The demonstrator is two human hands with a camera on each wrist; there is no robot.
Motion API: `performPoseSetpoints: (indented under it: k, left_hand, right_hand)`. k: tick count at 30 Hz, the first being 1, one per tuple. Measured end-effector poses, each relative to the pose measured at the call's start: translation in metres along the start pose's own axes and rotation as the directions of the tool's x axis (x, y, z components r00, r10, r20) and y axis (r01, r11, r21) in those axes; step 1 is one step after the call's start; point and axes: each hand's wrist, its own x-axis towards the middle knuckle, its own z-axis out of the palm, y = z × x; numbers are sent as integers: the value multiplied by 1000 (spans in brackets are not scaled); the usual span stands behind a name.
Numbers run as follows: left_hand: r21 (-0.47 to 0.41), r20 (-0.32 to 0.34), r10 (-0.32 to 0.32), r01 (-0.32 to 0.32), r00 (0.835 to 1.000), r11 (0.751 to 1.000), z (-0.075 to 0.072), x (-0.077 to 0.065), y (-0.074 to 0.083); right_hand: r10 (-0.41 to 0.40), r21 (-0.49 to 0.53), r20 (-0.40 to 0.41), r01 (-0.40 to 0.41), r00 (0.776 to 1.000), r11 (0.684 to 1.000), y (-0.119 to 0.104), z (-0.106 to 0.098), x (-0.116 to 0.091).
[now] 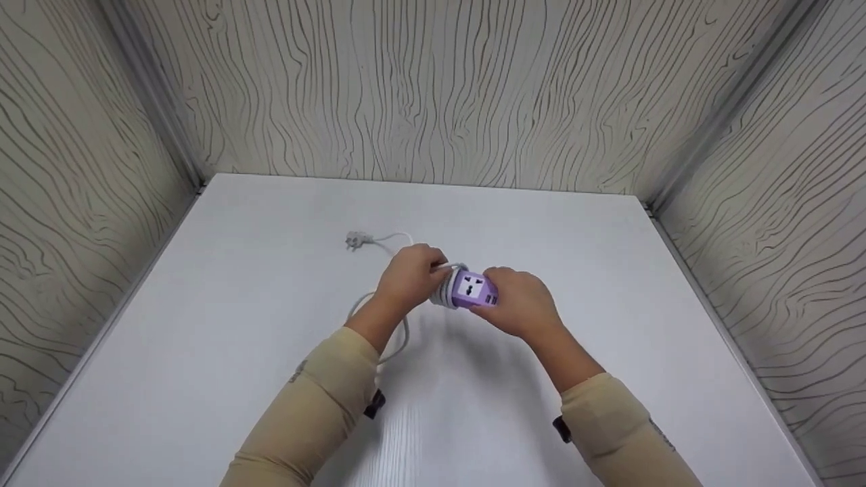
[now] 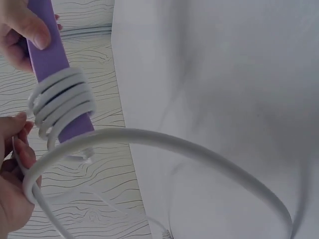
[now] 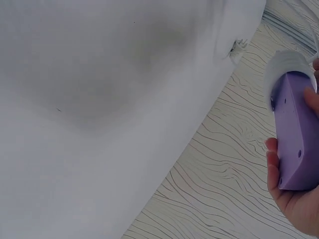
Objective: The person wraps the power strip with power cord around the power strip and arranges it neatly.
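Observation:
A purple power strip [image 1: 475, 289] with a white socket face is held above the table, its right end gripped by my right hand [image 1: 519, 301]. Several turns of its white cord [image 2: 67, 99] wrap around the other end. My left hand [image 1: 411, 274] pinches the cord close beside those turns. From the left hand a loose loop of cord [image 2: 164, 139] hangs down. The cord's far end runs to a white plug [image 1: 357, 239] lying on the table, left of the hands. In the right wrist view the strip's purple underside [image 3: 294, 129] shows, with fingers curled round it.
The white table [image 1: 270, 223] lies beneath both hands. Wood-grain patterned panels [image 1: 419, 88] stand at its back and at both sides, joined by grey metal corner posts [image 1: 145, 81]. Some slack cord [image 1: 399, 348] hangs below the left forearm.

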Motion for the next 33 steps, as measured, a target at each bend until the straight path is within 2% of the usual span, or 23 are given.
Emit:
performPoseSetpoints:
  k: [2,6,9,13,18,22,33]
  left_hand:
    - [-2,-4,14,-14,1000,1000,1,-1,3]
    - [47,-30,64,-63,997,997,4,-3,5]
    - [84,-45,80,-76,996,994,4,-5,2]
    - [90,-45,113,-109,993,990,3,-7,-2]
    - [81,-59,177,-172,982,982,4,-10,-7]
    - [106,-74,214,-206,974,973,6,-11,-10]
    - [176,-105,257,-236,961,956,9,-15,-21]
  right_hand:
    - [25,-11,-30,-25,999,1000,1,1,4]
    - [73,-4,-82,-73,994,997,9,1,11]
    - [131,32,-90,-129,987,991,20,0,14]
    - [207,80,-84,-201,975,976,38,-3,13]
    - [235,128,-95,-223,967,966,50,-7,12]
    - [259,161,-107,-241,960,957,53,-10,13]
    - [318,207,-139,-287,938,935,59,-14,18]
